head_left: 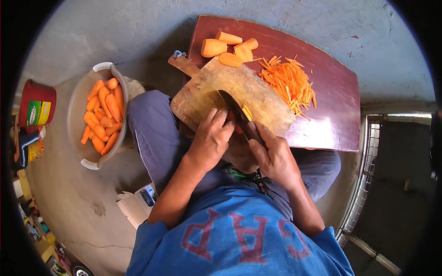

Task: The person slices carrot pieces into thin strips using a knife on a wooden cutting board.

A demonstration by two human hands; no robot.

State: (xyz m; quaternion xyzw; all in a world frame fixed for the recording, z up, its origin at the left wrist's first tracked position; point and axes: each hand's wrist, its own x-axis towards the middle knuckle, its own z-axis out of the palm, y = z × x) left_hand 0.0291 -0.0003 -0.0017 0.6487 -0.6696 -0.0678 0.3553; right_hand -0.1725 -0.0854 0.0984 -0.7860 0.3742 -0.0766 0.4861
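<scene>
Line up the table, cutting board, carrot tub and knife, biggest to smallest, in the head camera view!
1. Table
2. Cutting board
3. Carrot tub
4. Knife, partly covered by the right hand

Bright light covered the wooden cutting board (198,94); glare whitened the red desk (334,92), shadow dimmed part of the blue-grey wall (129,32), and fisheye distortion bowed the margins.

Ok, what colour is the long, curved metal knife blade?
The long metal knife blade looks black, best seen in the head view.
</scene>
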